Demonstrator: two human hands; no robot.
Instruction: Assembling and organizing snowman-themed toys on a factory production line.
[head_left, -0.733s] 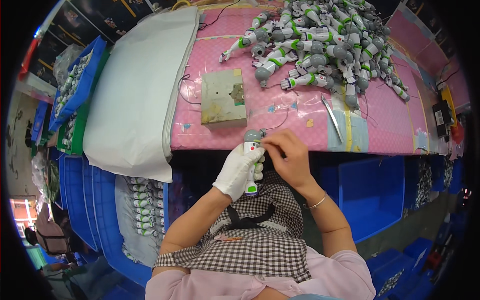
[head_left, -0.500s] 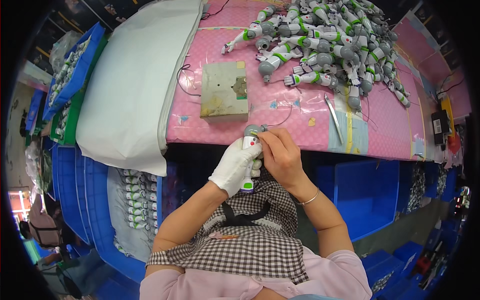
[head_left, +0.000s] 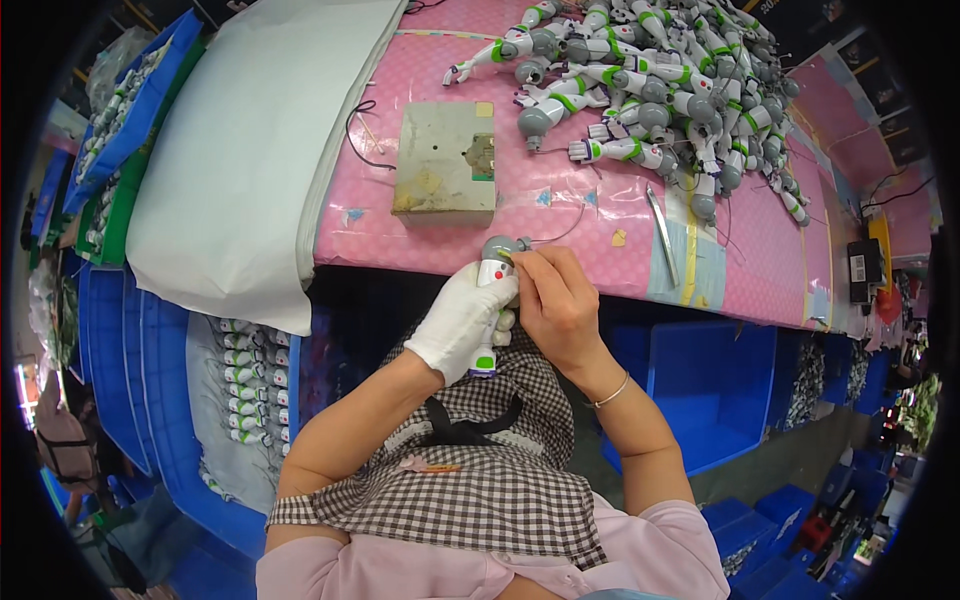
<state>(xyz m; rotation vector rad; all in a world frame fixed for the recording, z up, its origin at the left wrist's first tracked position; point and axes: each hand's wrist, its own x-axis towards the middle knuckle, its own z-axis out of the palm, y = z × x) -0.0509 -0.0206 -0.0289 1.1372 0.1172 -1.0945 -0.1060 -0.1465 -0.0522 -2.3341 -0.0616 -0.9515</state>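
Note:
My gloved left hand point(head_left: 452, 328) is wrapped around a toy arm point(head_left: 492, 272), white with green bands, a red dot and a grey ball shoulder at its upper end. A thin dark wire runs from the shoulder onto the table. Against that grey ball my bare right hand point(head_left: 562, 308) is closed in a pinch. A tiny yellow-green sliver point(head_left: 506, 256) shows by its fingertips; whether they hold it is too small to tell. Just past the hands stands a grey metal box point(head_left: 430, 165) with a notched opening. The toy's lower end points down toward the checked apron point(head_left: 460, 500).
A big pile of similar toy arms point(head_left: 660, 90) covers the table's far right. Metal tweezers point(head_left: 663, 235) lie on the pink table cover point(head_left: 600, 240). White sheeting point(head_left: 240, 150) drapes the left side. Blue bins point(head_left: 710, 390) stand below; one at left holds rows of toy arms point(head_left: 245, 385).
The whole view has shifted slightly. Both hands keep nearly the same hold at the toy arm, with the right fingertips still at the grey shoulder.

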